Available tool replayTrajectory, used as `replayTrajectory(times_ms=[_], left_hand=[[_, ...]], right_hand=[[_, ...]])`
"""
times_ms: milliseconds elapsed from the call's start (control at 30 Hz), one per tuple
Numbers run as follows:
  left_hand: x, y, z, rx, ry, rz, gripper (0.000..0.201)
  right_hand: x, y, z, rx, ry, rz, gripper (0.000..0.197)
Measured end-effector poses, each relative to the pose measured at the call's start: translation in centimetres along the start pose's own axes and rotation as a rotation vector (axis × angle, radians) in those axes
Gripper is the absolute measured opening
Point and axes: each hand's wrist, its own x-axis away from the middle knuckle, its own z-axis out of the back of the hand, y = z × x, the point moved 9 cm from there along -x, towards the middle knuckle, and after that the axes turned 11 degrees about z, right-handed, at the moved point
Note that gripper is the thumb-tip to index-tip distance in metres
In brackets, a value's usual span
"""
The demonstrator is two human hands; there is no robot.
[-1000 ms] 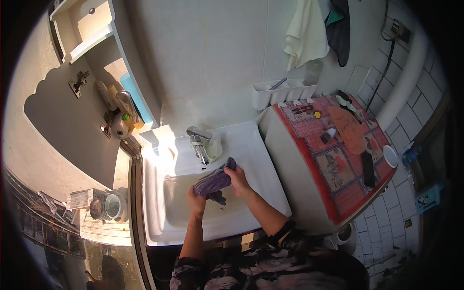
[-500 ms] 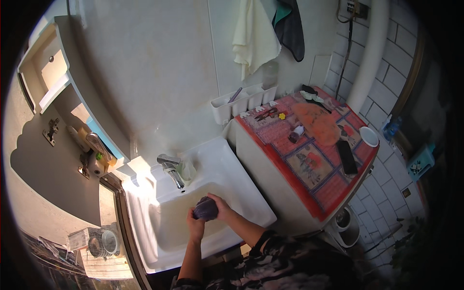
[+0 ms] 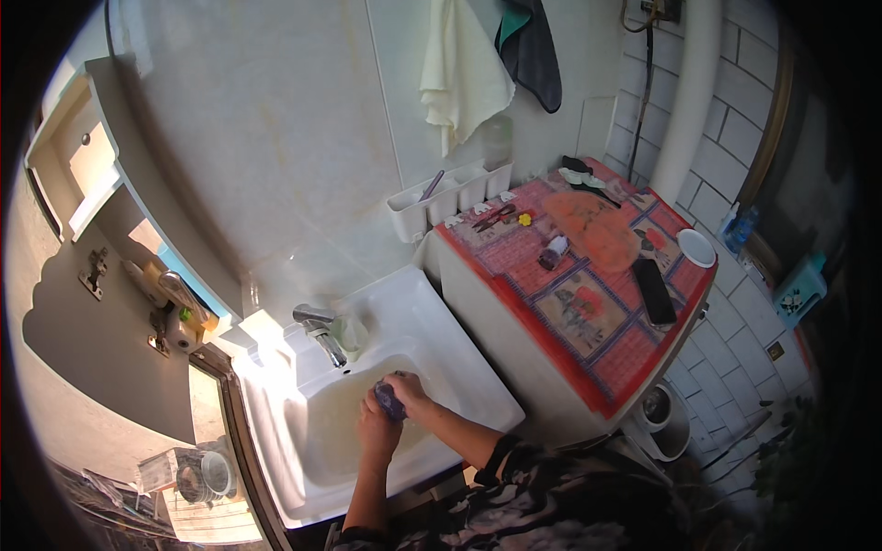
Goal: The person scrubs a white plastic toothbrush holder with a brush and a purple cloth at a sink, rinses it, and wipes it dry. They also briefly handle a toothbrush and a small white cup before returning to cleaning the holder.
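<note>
Above the basin of a white sink (image 3: 457, 367), both hands are closed around a wadded dark purple cloth (image 3: 389, 401). My left hand (image 3: 375, 424) grips it from the near left side. My right hand (image 3: 410, 393) wraps its upper right side, with the fingers folded over it. What kind of cloth it is cannot be made out, as the hands cover much of it. Cloudy water (image 3: 335, 427) stands in the basin under the hands. The chrome faucet (image 3: 322, 332) is just beyond them, and no stream shows from it.
A pale green bag-like thing (image 3: 349, 336) rests beside the faucet. To the right, a cabinet with a red patterned cover (image 3: 528, 298) bears a phone (image 3: 654, 292), a small jar (image 3: 554, 253) and a white lid (image 3: 696, 248). An open mirror cabinet (image 3: 101, 367) stands at left.
The hands have squeezed and turned the purple cloth into a smaller, tighter wad, with the right hand now more over it. The whole view has shifted slightly.
</note>
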Motion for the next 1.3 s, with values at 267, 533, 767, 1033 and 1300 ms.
replayTrajectory(times_ms=[267, 533, 767, 1033, 1300], left_hand=[[-0.3, -5.1, -6.4, 0.396, -0.501, 0.259, 0.056], [-0.4, -1.5, -2.2, 0.598, -0.357, 0.258, 0.083], [0.0, 3.7, 7.0, 0.219, -0.141, -0.15, 0.086], [-1.2, 1.2, 2.9, 1.422, 0.107, 0.091, 0.03], [-4.1, 3.4, 0.9, 2.838, -0.76, 0.109, 0.029]], right_hand=[[0.6, -4.0, -1.7, 0.473, -0.359, 0.237, 0.018], [1.1, -6.4, -4.6, 0.683, -0.681, 0.349, 0.038], [3.0, -3.7, -2.6, -0.45, -0.322, -0.416, 0.024], [2.7, -6.7, -4.0, -0.301, 0.062, 0.041, 0.017], [10.3, -20.1, -11.0, 0.672, -0.236, 1.328, 0.016]])
